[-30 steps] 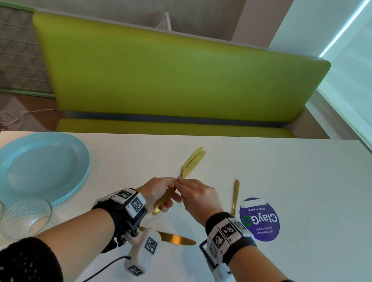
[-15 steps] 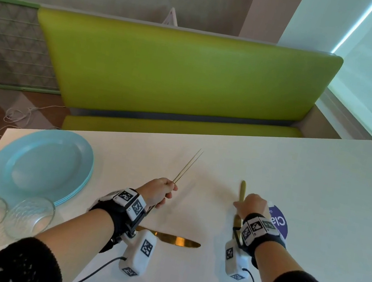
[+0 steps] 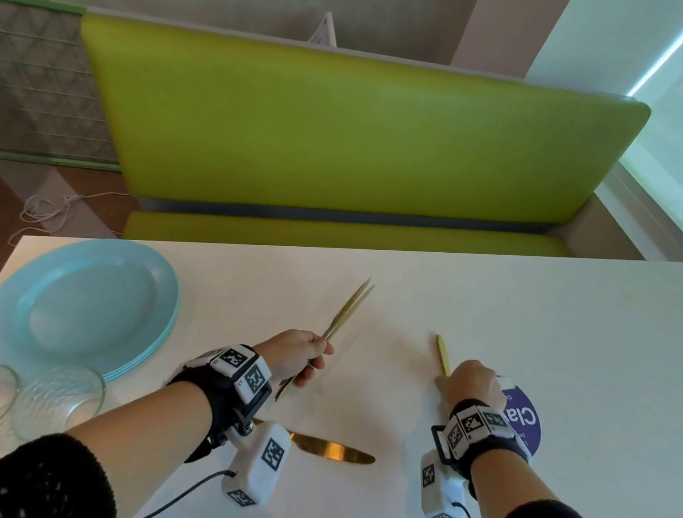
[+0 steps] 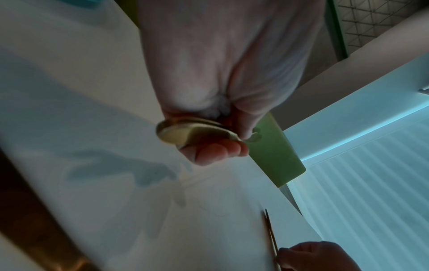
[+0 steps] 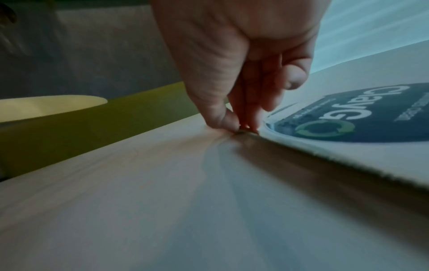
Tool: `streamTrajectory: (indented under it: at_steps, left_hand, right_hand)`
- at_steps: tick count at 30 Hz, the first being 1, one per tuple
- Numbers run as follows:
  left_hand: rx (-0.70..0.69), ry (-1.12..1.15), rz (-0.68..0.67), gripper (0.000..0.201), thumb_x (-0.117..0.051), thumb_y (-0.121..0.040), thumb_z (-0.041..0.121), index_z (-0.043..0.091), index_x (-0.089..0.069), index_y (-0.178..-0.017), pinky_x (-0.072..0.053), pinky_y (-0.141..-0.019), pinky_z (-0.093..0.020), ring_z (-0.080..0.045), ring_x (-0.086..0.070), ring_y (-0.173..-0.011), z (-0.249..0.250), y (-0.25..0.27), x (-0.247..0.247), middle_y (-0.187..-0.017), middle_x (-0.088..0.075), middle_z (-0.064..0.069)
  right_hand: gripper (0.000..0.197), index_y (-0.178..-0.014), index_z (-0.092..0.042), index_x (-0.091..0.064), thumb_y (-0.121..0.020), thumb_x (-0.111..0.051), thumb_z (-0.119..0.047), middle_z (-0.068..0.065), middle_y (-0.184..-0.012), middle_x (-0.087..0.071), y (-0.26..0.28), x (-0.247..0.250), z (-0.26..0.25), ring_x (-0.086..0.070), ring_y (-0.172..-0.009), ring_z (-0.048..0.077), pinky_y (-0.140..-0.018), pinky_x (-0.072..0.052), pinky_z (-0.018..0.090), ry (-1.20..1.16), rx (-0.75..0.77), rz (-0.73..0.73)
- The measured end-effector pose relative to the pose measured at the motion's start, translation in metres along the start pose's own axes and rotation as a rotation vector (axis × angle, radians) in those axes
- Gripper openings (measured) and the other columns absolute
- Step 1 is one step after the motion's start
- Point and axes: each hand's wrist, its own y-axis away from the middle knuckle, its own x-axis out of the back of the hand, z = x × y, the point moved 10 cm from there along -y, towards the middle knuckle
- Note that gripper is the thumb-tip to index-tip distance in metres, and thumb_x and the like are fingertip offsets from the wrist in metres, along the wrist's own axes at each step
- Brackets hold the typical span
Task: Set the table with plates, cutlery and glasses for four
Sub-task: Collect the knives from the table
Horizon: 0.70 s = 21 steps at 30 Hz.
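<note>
on the white table [image 3: 544, 340] before a green bench, our left hand [image 3: 294, 360] grips spare gold cutlery [image 3: 349, 310] aloft, while our right hand [image 3: 470, 384] pinches one gold piece [image 3: 443, 355] flat, likely positioning it; stacked pale blue plates [image 3: 80, 304] wait left.

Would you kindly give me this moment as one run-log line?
left hand: grips gold cutlery bundle | right hand: pinches gold piece on table | gold knife: lying flat

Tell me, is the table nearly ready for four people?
Not nearly. The blue plates are still stacked, the glasses bunched beside them. The left hand holds gold cutlery; the right hand pinches one piece on the table. A knife lies loose.
</note>
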Motion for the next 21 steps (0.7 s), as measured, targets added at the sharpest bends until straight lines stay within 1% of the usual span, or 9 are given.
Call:
streamTrajectory:
  at_steps: [4,6,8,10,12,14,16,19,21]
  left_hand:
    - [0.004,-0.003,0.01,0.024,-0.03,-0.103,0.014,0.01,-0.051,-0.09,-0.038,-0.051,-0.021,-0.012,-0.043,-0.059,0.003,0.001,0.0,-0.073,-0.047,-0.004]
    - [0.009,0.003,0.017,0.023,-0.03,-0.102,0.013,0.008,-0.05,-0.092,-0.037,-0.052,-0.022,-0.012,-0.043,-0.059,0.006,0.001,0.001,-0.073,-0.047,-0.005]
    - [0.016,-0.001,0.022,0.02,-0.031,-0.101,0.01,0.006,-0.05,-0.096,-0.037,-0.053,-0.023,-0.013,-0.043,-0.059,0.008,0.001,0.002,-0.073,-0.048,-0.005]
    - [0.019,-0.017,0.042,0.021,-0.031,-0.099,0.007,0.008,-0.051,-0.091,-0.037,-0.053,-0.023,-0.013,-0.042,-0.059,0.01,0.001,0.006,-0.072,-0.048,-0.005]
    - [0.019,-0.047,0.075,0.026,-0.03,-0.098,0.006,0.011,-0.05,-0.084,-0.036,-0.051,-0.022,-0.013,-0.041,-0.058,0.012,0.0,0.01,-0.07,-0.048,-0.005]
    - [0.019,-0.079,0.113,0.028,-0.028,-0.097,0.005,0.013,-0.048,-0.079,-0.035,-0.047,-0.019,-0.013,-0.041,-0.057,0.014,-0.001,0.014,-0.069,-0.048,-0.004]
    - [0.028,-0.088,0.139,0.029,-0.026,-0.096,0.004,0.012,-0.046,-0.076,-0.035,-0.042,-0.018,-0.014,-0.043,-0.055,0.013,0.0,0.014,-0.068,-0.048,-0.005]
    - [0.035,-0.071,0.113,0.027,-0.025,-0.095,0.003,0.009,-0.045,-0.077,-0.039,-0.047,-0.022,-0.017,-0.046,-0.055,0.011,0.005,0.006,-0.069,-0.049,-0.008]
    - [0.038,-0.061,0.065,0.023,-0.027,-0.095,0.004,0.007,-0.045,-0.082,-0.043,-0.053,-0.024,-0.019,-0.05,-0.058,0.01,0.01,-0.002,-0.072,-0.052,-0.01]
  right_hand:
    - [0.024,-0.101,-0.008,-0.066,-0.084,-0.054,-0.021,0.008,-0.094,-0.067,0.012,0.001,-0.025,-0.064,-0.087,0.025,-0.069,-0.047,0.027,0.135,0.154,0.0]
    - [0.026,-0.103,-0.011,-0.065,-0.083,-0.053,-0.022,0.006,-0.095,-0.066,0.022,0.003,-0.048,-0.061,-0.09,0.023,-0.075,-0.047,0.029,0.225,0.303,0.034]
    - [0.026,-0.104,-0.014,-0.064,-0.084,-0.051,-0.023,0.004,-0.103,-0.067,0.038,0.005,-0.074,-0.055,-0.103,0.022,-0.085,-0.041,0.031,0.328,0.48,0.069]
    - [0.027,-0.105,-0.016,-0.065,-0.084,-0.05,-0.023,0.002,-0.107,-0.067,0.058,0.007,-0.098,-0.05,-0.109,0.022,-0.09,-0.035,0.033,0.41,0.653,0.113]
    - [0.029,-0.106,-0.016,-0.067,-0.086,-0.047,-0.021,0.001,-0.107,-0.067,0.08,0.01,-0.117,-0.049,-0.109,0.022,-0.091,-0.033,0.034,0.487,0.817,0.153]
    - [0.026,-0.103,-0.015,-0.068,-0.089,-0.047,-0.02,0.001,-0.102,-0.068,0.103,0.009,-0.131,-0.05,-0.104,0.023,-0.087,-0.034,0.035,0.558,0.978,0.189]
    - [0.016,-0.093,-0.018,-0.07,-0.086,-0.056,-0.022,-0.001,-0.089,-0.068,0.126,0.012,-0.143,-0.054,-0.094,0.022,-0.079,-0.038,0.035,0.604,1.131,0.275]
    - [0.002,-0.075,-0.025,-0.072,-0.074,-0.071,-0.023,-0.007,-0.071,-0.065,0.144,0.015,-0.153,-0.056,-0.079,0.018,-0.068,-0.042,0.032,0.656,1.188,0.313]
    - [0.01,-0.062,-0.029,-0.07,-0.061,-0.08,-0.026,-0.011,-0.059,-0.061,0.154,0.017,-0.159,-0.056,-0.068,0.014,-0.061,-0.043,0.029,0.659,1.236,0.366]
